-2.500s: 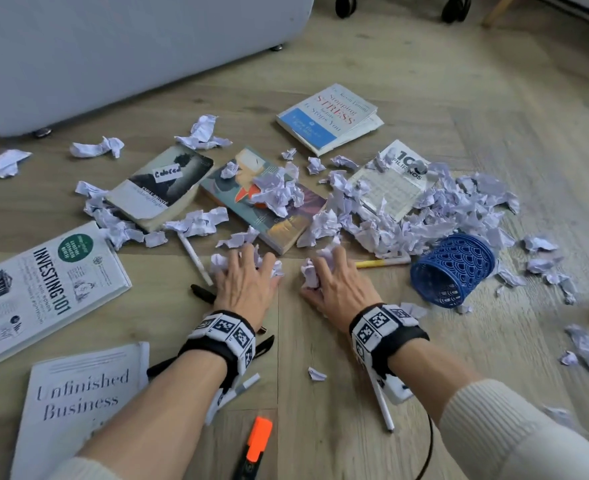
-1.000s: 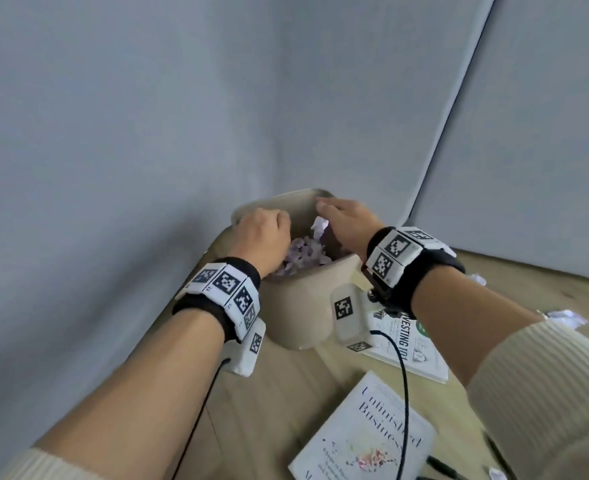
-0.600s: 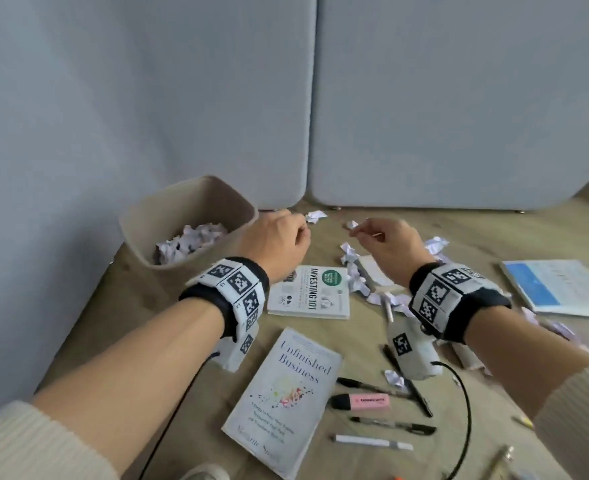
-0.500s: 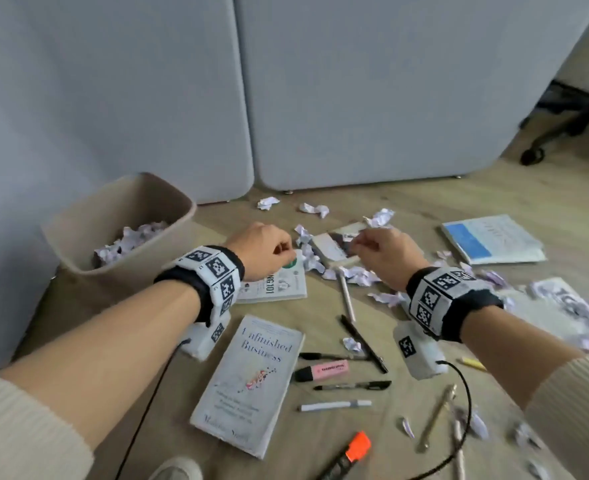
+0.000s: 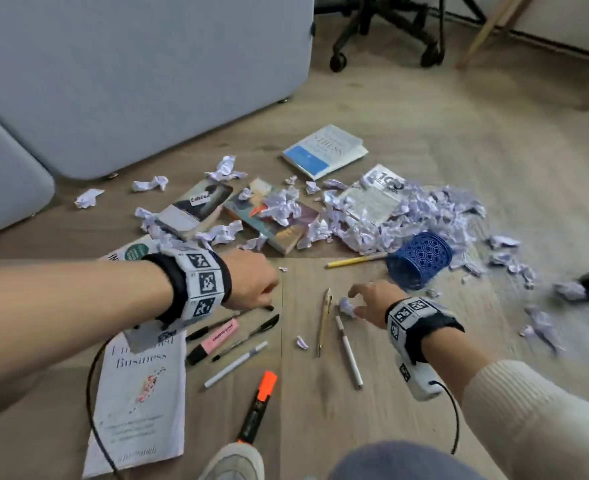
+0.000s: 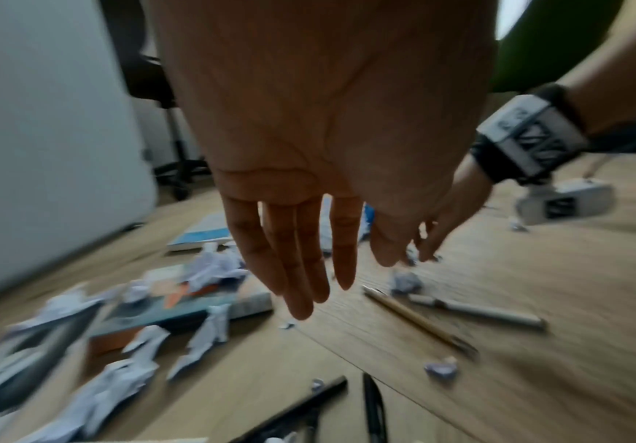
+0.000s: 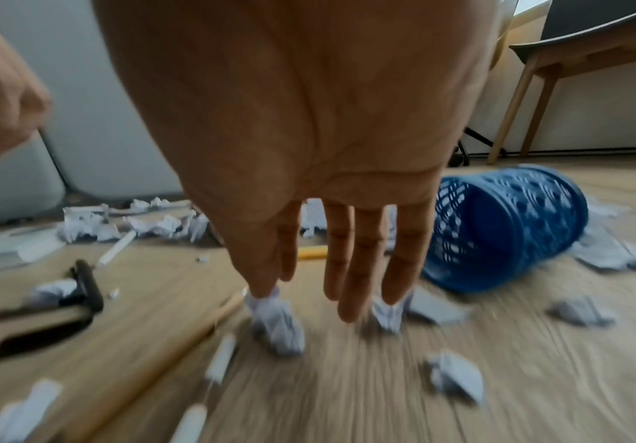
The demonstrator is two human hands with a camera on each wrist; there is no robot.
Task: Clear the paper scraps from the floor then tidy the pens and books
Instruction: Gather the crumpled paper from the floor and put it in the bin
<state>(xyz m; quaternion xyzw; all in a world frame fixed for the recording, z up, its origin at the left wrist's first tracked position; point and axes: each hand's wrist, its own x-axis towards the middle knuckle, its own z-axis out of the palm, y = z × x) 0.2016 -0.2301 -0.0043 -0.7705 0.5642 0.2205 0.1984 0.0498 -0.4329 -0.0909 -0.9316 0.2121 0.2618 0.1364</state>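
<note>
On the wooden floor [image 5: 372,427]: our right hand [image 5: 376,303], fingers extended, touches a small crumpled white paper scrap [image 5: 346,306] to gather it; left hand [image 6: 309,179] open, empty.

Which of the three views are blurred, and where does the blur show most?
Head view: mostly sharp, with streaking on the scraps at the right edge. Left wrist view: books and scraps at lower left are smeared, while the left hand is fairly clear. Right wrist view: floor streaked throughout, and the pen cup is soft.
</note>
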